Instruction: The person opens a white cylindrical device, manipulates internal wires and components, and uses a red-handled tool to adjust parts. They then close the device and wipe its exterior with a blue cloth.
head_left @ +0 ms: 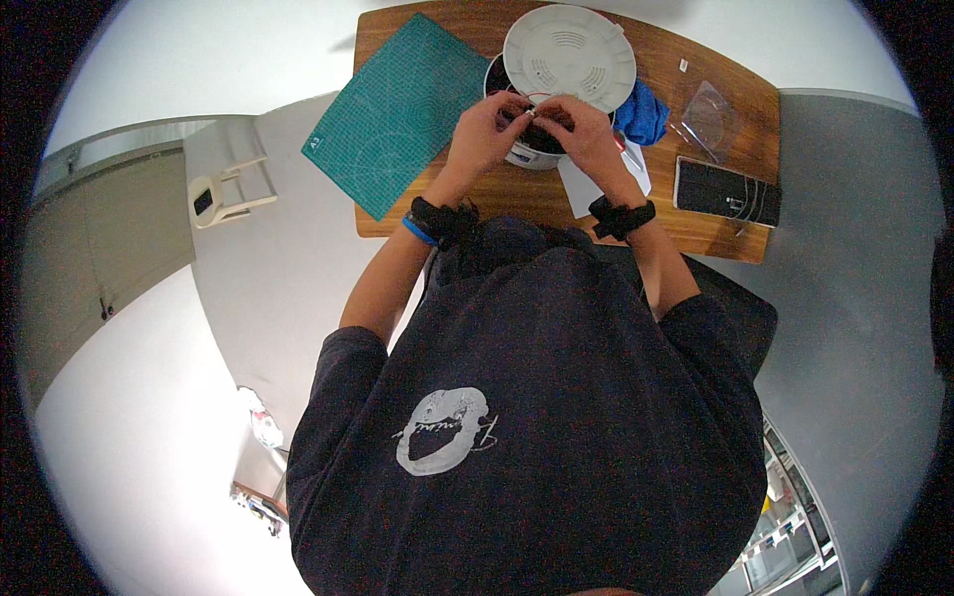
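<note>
My left hand point(483, 139) and my right hand point(588, 139) meet over the near part of a round white appliance body point(530, 157) with a dark inside. Both are closed, thumbs and forefingers pinched together. Between the fingertips shows a small pale wire connector point(531, 112); its exact shape is too small to make out. A thin reddish wire point(538, 95) runs just beyond it. The appliance's round white vented cover point(571, 50) leans off the far right side of the body. My fingers hide part of the inside.
On the wooden table point(477, 214), a green cutting mat point(397, 114) lies left. To the right are a blue cloth point(643, 113), white paper point(584, 191), a red-handled tool point(620, 142), clear plastic packaging point(708, 117) and a flat black device point(711, 187) with a cable point(752, 202) across it.
</note>
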